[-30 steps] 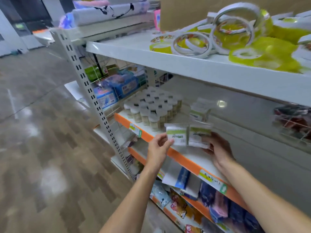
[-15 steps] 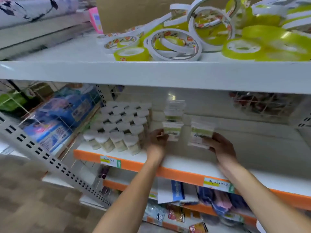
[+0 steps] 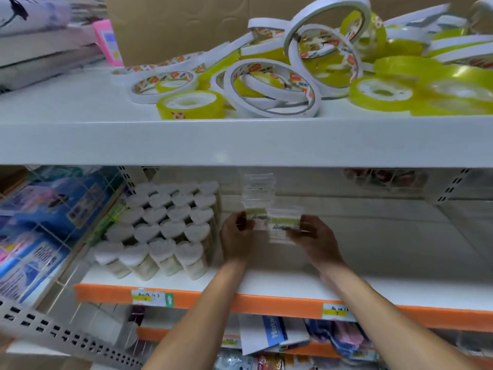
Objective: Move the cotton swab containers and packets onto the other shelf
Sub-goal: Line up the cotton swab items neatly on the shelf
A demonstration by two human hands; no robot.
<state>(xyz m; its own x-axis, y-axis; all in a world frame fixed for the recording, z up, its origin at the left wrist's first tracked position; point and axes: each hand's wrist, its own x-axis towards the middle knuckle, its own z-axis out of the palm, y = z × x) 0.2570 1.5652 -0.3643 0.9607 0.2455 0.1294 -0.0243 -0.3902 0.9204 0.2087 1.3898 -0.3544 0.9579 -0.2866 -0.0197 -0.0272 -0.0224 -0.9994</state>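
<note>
On the white shelf with the orange front edge, several heart-lidded cotton swab containers stand packed together at the left. A stack of clear swab packets rests behind my hands. My left hand grips one green-labelled packet at the stack's front. My right hand holds another green-labelled packet just right of it, the two packets side by side and overlapping.
The white shelf above carries many tape rolls and a cardboard box. Blue boxed goods sit behind a wire divider at the left. A lower shelf holds assorted packets. Right of my hands the shelf surface is bare.
My view has swung to face the shelf and risen. Both hands have pushed the two packets deeper onto the shelf, closer together, up against the packet stack.
</note>
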